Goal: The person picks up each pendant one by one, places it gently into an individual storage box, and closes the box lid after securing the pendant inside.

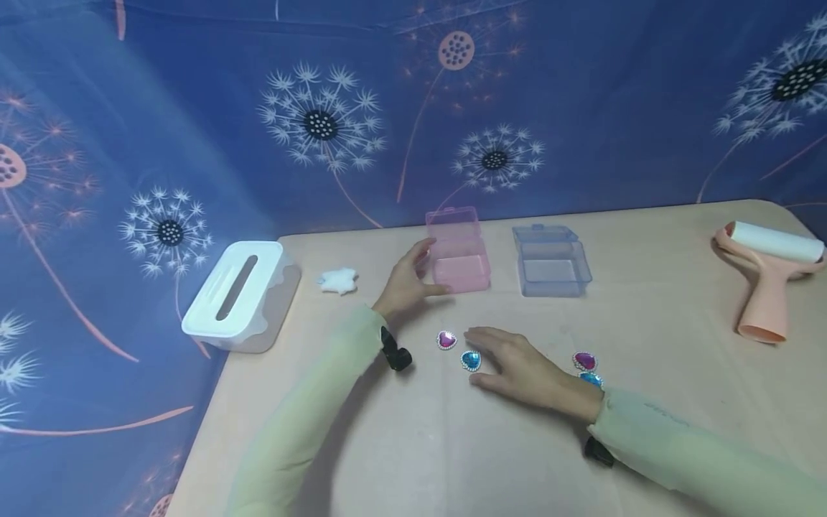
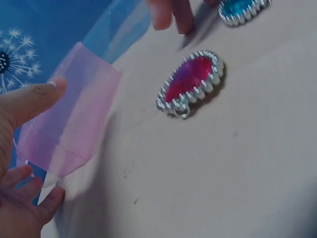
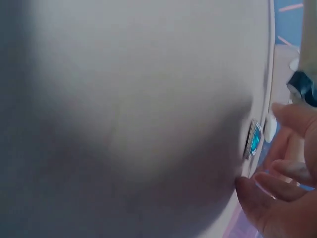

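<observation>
My left hand (image 1: 407, 280) is at the left side of a clear pink plastic box (image 1: 460, 274) with a raised lid, holding it between the thumb at the near edge and a finger toward the hinge. The left wrist view shows the thumb (image 2: 42, 99) across the pink wall. My right hand (image 1: 523, 366) extends loosely over the table, thumb and fingers apart and nothing between them. Just left of its fingertips lie a blue heart gem (image 1: 471, 360) and a pink heart gem (image 1: 446, 339), both with silver beaded rims.
An open clear blue box (image 1: 553, 269) stands right of the pink one. Another pink gem (image 1: 584, 360) and blue gem (image 1: 591, 379) lie by the right wrist. A white tissue box (image 1: 242, 294), small white object (image 1: 338, 281) and lint roller (image 1: 769, 273) are around.
</observation>
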The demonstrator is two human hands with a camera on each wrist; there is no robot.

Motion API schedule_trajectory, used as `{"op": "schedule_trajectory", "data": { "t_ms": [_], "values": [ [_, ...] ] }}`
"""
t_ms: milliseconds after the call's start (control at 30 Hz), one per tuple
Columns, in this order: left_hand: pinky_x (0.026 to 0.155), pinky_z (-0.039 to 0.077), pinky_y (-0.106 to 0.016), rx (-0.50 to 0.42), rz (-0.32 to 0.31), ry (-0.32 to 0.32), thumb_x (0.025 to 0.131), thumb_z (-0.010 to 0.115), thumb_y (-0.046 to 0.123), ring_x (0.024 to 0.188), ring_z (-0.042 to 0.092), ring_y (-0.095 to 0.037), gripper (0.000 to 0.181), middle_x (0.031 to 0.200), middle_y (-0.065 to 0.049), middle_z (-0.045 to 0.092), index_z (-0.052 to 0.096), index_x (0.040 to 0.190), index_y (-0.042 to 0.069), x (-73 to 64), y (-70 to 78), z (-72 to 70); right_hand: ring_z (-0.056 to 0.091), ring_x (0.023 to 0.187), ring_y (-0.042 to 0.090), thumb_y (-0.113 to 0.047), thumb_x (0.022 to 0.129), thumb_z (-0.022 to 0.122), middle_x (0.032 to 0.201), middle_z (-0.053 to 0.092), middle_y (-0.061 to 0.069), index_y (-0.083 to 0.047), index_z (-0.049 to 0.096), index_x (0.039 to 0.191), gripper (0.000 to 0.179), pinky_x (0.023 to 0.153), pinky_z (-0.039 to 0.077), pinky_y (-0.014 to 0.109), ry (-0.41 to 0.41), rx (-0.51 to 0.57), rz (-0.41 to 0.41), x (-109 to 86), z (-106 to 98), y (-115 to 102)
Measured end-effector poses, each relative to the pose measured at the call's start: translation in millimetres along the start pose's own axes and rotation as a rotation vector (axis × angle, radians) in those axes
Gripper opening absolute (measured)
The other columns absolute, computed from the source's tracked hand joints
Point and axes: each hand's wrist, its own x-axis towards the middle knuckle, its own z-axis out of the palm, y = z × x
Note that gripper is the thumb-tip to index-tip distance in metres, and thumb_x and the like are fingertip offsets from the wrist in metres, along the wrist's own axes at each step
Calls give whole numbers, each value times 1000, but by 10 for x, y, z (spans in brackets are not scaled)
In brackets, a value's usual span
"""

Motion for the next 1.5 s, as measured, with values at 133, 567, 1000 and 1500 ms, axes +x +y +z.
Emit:
{"op": "schedule_trajectory", "data": {
  "t_ms": [133,567,1000,1500],
  "values": [
    [112,41,-33,-18,12,2,67,87,7,140,41,-27,91,152,-10,40,39,144,11,43,-34,43,62,114,30,-20,78,80,120,66,15,2,65,117,48,100,51,45,21,-43,12,50,83,-12],
    [108,45,-29,-38,-25,10,67,87,6,135,47,-24,87,148,-13,46,44,142,11,30,-93,-39,61,98,20,-16,78,79,97,69,4,-7,74,95,20,85,57,35,-5,-91,-32,119,118,-1],
    [105,48,-28,-26,-25,-8,65,88,6,132,51,-26,88,146,-13,48,45,142,13,62,-125,-72,62,82,14,-15,81,76,87,68,1,-5,72,92,15,74,57,30,-29,-96,-50,240,-42,-29],
    [107,47,-33,29,-5,-34,67,87,7,135,47,-23,88,149,-6,46,44,143,16,104,-133,-79,69,89,31,-15,83,75,101,73,14,-2,72,104,25,74,60,43,166,-16,26,937,-658,96]
  ]
}}
